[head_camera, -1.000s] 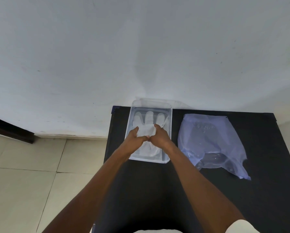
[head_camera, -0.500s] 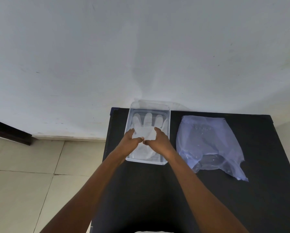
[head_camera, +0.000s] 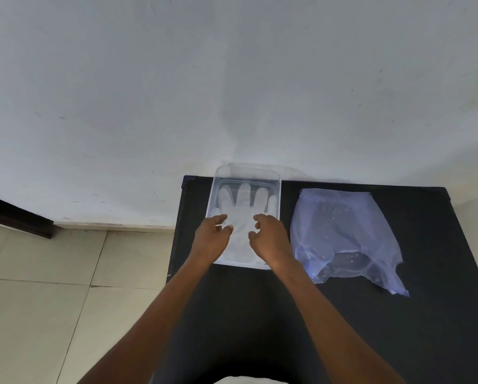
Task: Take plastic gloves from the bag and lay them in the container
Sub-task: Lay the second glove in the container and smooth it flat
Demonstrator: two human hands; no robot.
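A clear plastic container [head_camera: 277,189] stands at the back left of the black table. A translucent white plastic glove [head_camera: 243,202] lies flat inside it, fingers spread and pointing toward the wall. My left hand [head_camera: 211,236] and my right hand [head_camera: 269,236] hover over the glove's palm and cuff, a small gap between them, fingers loosely curled and holding nothing. To the right of the container a bluish transparent bag [head_camera: 340,236] lies flat and crumpled, with its mouth toward me.
The black table [head_camera: 398,328] stands against a white wall; its left edge drops to a tiled floor [head_camera: 52,300]. A dark baseboard piece [head_camera: 16,217] runs along the wall at left.
Both hands were pinching the glove together over the container; they have since let go, moved apart and drawn back slightly toward me. The glove now lies spread flat.
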